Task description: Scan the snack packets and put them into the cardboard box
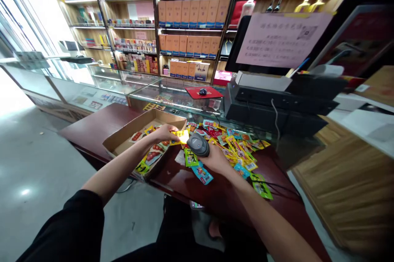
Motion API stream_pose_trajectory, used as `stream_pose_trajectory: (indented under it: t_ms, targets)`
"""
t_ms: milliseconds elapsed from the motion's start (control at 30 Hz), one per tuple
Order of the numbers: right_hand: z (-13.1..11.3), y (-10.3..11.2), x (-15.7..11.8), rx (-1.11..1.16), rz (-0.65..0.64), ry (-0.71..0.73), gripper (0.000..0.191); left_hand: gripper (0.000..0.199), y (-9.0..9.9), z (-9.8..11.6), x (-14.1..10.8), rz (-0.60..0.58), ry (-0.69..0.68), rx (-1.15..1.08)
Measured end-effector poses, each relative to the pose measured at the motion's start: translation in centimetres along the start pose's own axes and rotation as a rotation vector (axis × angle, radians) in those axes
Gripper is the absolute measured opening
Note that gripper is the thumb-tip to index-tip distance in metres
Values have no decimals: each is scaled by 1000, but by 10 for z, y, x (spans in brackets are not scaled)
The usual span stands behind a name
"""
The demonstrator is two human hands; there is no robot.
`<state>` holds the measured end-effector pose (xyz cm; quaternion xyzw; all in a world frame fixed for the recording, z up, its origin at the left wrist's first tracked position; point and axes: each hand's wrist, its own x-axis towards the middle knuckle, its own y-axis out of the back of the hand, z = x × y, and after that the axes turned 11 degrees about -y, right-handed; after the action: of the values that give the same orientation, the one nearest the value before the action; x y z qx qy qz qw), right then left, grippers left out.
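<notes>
My left hand (166,133) pinches a small yellow snack packet (182,136) above the right side of an open cardboard box (120,135). Several red, green and white packets lie inside that box. In my right hand (216,158) is a dark grey handheld scanner (198,145), its head close to the yellow packet, which is brightly lit. Below the scanner, a green packet (191,157) and a blue packet (202,173) rest on the dark red tabletop (172,180). To the right spreads a pile of mostly yellow packets (238,150).
Behind the table runs a glass display counter (144,91) with a mouse on a red mat (212,91). A monitor covered by a paper sign (277,40) stands at the right above black equipment. A cable crosses the table's right side. Shelves of boxes line the wall.
</notes>
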<state>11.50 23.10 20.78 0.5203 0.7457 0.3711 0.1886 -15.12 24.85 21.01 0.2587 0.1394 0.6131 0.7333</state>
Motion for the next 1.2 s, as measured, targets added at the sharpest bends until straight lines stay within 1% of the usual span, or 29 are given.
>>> stream_pose_trajectory:
  t_ms: [67,200,300,400,500,600,667,733,800,900,1033,1200]
  targets:
    - [1,2,-1,0,10,-10,24,40,-3,2,2,-11,-7,5]
    - [2,6,-3,15,20,-21,30,42,-5,3,7,-8,17,-26]
    - [1,8,-3,2,36,-23,31,44,1,2,5,25,25,-42]
    - [1,4,0,-18,48,8,28,49,21,3,-6,96,81,-43]
    - [1,-4,6,-11,16,59,26,56,51,5,-25,193,143,-77]
    - [1,-15,10,27,-25,92,28,59,78,3,-43,307,169,-151]
    - [1,-20,12,44,-37,96,31,60,88,2,-51,363,177,-190]
    - [1,-20,12,62,-45,97,32,60,90,2,-53,374,187,-189]
    - [1,-17,10,80,-50,109,31,59,83,5,-49,351,196,-166]
    - [4,-3,6,54,-13,81,26,56,61,14,-33,276,164,-154]
    - [20,21,-3,-9,70,-2,30,53,20,28,1,164,110,-160]
    - [52,51,-18,-1,138,-36,30,50,-38,38,51,-21,49,-187]
